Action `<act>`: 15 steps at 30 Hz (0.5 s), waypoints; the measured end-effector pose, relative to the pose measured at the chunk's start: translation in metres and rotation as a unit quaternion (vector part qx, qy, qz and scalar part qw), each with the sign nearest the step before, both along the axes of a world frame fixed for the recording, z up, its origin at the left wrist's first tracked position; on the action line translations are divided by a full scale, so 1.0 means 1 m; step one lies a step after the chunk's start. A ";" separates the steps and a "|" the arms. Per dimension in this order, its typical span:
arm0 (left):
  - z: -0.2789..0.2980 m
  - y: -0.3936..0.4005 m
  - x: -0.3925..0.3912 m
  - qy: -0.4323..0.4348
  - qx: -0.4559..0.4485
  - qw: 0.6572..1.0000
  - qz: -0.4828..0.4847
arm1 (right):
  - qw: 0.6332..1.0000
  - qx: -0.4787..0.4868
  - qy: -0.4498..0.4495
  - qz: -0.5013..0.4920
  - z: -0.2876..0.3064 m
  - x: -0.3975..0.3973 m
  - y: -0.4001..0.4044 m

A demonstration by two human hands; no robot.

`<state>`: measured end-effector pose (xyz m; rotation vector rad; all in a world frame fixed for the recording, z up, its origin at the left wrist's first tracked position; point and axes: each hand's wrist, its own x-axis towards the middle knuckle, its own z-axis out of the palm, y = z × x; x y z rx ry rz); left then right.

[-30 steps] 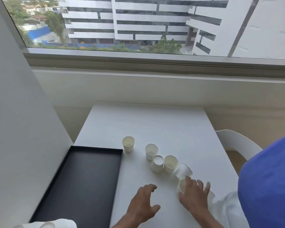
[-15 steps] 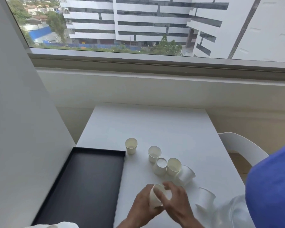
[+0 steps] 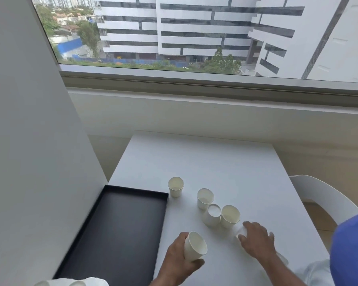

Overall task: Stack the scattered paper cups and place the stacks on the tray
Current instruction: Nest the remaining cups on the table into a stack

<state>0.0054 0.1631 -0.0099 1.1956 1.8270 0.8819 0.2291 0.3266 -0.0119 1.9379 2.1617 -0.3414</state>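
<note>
My left hand [image 3: 177, 256] grips a paper cup [image 3: 194, 246], mouth tipped up and to the right. My right hand [image 3: 256, 240] covers a blurred cup [image 3: 239, 234] just beside the upright cups [image 3: 229, 216]; whether I've gripped it, I cannot tell. That cup lies right of the held one, so it travels leftward to nest. The tray [image 3: 120, 234] waits at left, bare.

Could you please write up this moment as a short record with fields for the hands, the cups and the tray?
left hand: grips a tilted paper cup above the table
right hand: over a blurred cup; grasp unclear
loose cups: three upright, one upside down
tray: black, on the table's left side, no cups on its visible part
chair: white, at the table's right
</note>
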 end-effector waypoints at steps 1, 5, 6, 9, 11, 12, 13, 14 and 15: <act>0.000 0.000 -0.001 0.000 -0.002 1.000 0.003 | 1.000 0.011 0.013 -0.003 -0.002 -0.001 -0.004; -0.003 -0.001 -0.003 0.012 -0.022 1.000 0.000 | 0.988 0.031 0.149 -0.018 -0.005 -0.010 -0.028; -0.004 -0.002 -0.003 0.018 -0.026 0.999 -0.003 | 0.983 0.035 0.181 -0.023 -0.004 -0.012 -0.034; -0.009 -0.004 -0.004 0.035 -0.042 0.998 -0.011 | 0.955 0.055 0.289 -0.041 0.003 -0.022 -0.052; -0.011 -0.005 -0.004 0.046 -0.054 0.997 -0.018 | 0.919 0.071 0.383 -0.053 0.010 -0.030 -0.065; -0.013 -0.006 -0.004 0.050 -0.056 0.997 -0.021 | 0.900 0.083 0.425 -0.049 0.015 -0.035 -0.071; -0.013 -0.006 -0.004 0.052 -0.056 0.997 -0.024 | 0.883 0.097 0.458 -0.037 0.019 -0.040 -0.078; -0.013 -0.005 -0.004 0.055 -0.054 0.997 -0.026 | 0.868 0.108 0.485 -0.020 0.024 -0.044 -0.084; -0.013 -0.005 -0.004 0.059 -0.050 0.997 -0.028 | 0.855 0.113 0.505 0.001 0.028 -0.049 -0.089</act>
